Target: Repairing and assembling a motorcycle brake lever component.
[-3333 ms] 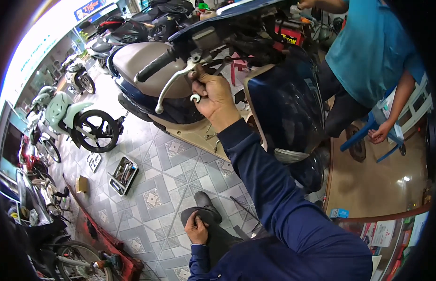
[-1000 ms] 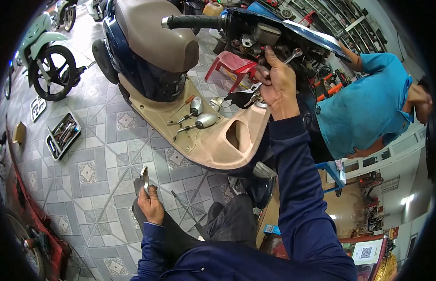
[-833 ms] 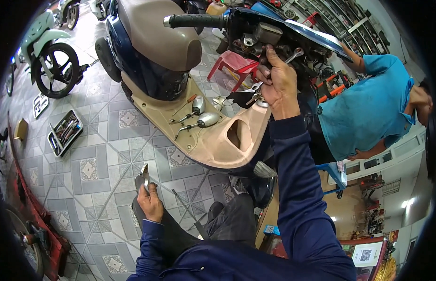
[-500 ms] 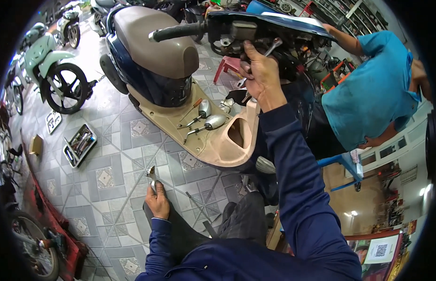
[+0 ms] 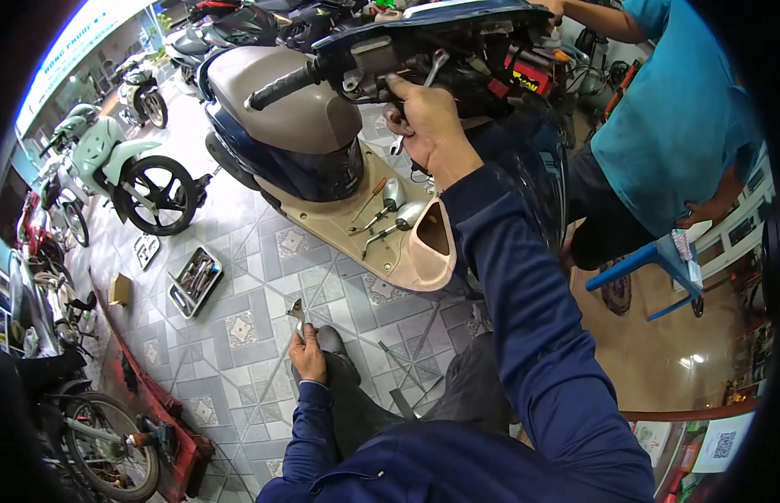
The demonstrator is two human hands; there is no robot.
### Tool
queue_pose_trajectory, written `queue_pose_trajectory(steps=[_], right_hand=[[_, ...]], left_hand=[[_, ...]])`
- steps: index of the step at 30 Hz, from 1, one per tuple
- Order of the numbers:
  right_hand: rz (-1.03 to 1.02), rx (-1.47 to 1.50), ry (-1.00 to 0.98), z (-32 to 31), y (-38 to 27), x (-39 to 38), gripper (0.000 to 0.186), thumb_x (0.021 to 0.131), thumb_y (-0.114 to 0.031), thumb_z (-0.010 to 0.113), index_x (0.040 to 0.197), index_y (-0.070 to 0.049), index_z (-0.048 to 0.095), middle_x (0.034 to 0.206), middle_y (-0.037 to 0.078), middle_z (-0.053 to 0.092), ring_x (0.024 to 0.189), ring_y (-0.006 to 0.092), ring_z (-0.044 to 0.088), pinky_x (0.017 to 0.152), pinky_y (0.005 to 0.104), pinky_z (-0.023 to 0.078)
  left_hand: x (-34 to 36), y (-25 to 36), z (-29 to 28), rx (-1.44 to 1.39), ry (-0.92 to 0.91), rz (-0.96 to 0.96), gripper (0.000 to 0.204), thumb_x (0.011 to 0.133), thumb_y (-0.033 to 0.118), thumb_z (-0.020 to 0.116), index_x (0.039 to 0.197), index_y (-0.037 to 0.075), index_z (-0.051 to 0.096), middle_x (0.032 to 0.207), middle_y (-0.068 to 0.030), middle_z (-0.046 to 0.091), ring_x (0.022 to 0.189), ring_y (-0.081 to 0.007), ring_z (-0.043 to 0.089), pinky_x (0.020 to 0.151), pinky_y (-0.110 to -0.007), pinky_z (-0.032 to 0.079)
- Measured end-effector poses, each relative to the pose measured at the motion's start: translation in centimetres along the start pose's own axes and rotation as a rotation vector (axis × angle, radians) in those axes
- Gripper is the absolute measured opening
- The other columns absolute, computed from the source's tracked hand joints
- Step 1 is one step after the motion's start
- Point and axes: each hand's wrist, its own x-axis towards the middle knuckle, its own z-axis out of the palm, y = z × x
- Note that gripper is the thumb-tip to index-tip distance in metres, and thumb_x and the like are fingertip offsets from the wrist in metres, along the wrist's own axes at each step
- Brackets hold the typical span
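At the scooter's handlebar (image 5: 375,60), my right hand (image 5: 433,126) is closed around a combination wrench (image 5: 437,63). Its ring end sticks out above the hand and its open end shows below. My fingertips reach under the handlebar, next to the lever mount, and what they touch there is hidden. Low over the floor, my left hand (image 5: 309,360) grips what looks like an adjustable wrench (image 5: 295,312), its jaws pointing away from me. Two silver mirrors (image 5: 410,216) and an orange-handled screwdriver (image 5: 379,186) lie on the scooter's beige floorboard (image 5: 381,261).
A co-worker in a blue shirt (image 5: 671,126) stands across the scooter, one hand at the front cover (image 5: 465,12). A blue stool (image 5: 658,258) is on the right. An open tool case (image 5: 212,289), a small box (image 5: 119,289) and a red metal frame (image 5: 142,390) lie left.
My view has swung, shifting the scooter's front left and up in the picture. Both hands keep their wrenches. The co-worker stands more upright.
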Motion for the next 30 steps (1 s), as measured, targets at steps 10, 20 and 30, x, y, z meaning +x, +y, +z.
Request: queue_pose_trajectory(steps=[10, 20, 30], right_hand=[[-0.051, -0.053, -0.038, -0.4, 0.5, 0.0, 0.018, 0.093, -0.010, 0.068, 0.080, -0.004, 0.059, 0.070, 0.005, 0.055, 0.050, 0.0130, 0.048, 0.042, 0.0252, 0.035], [-0.034, -0.172, 0.080, 0.0, 0.2, 0.6, 0.016, 0.093, -0.013, 0.069, 0.082, -0.006, 0.060, 0.069, 0.005, 0.055, 0.049, 0.0123, 0.045, 0.042, 0.0261, 0.033], [-0.061, -0.176, -0.090, -1.0, 0.3, 0.9, 0.021, 0.096, -0.018, 0.065, 0.086, 0.000, 0.059, 0.069, 0.004, 0.053, 0.051, 0.0100, 0.041, 0.040, 0.0222, 0.027]], left_hand=[[-0.7, 3.1, 0.2, -0.318, -0.114, -0.187, 0.029, 0.101, 0.026, 0.058, 0.090, 0.000, 0.064, 0.069, -0.0016, 0.059, 0.054, -0.0054, 0.043, 0.047, -0.025, 0.033], [1.6, 15.9, 3.2, 0.182, -0.114, 0.498, 0.022, 0.091, 0.016, 0.068, 0.092, -0.006, 0.064, 0.073, -0.0162, 0.057, 0.065, -0.0274, 0.053, 0.061, -0.037, 0.041], [8.1, 32.1, 8.2, 0.125, -0.332, 0.873, 0.023, 0.095, 0.022, 0.063, 0.102, 0.002, 0.071, 0.082, -0.0195, 0.061, 0.078, -0.0365, 0.060, 0.069, -0.043, 0.046]])
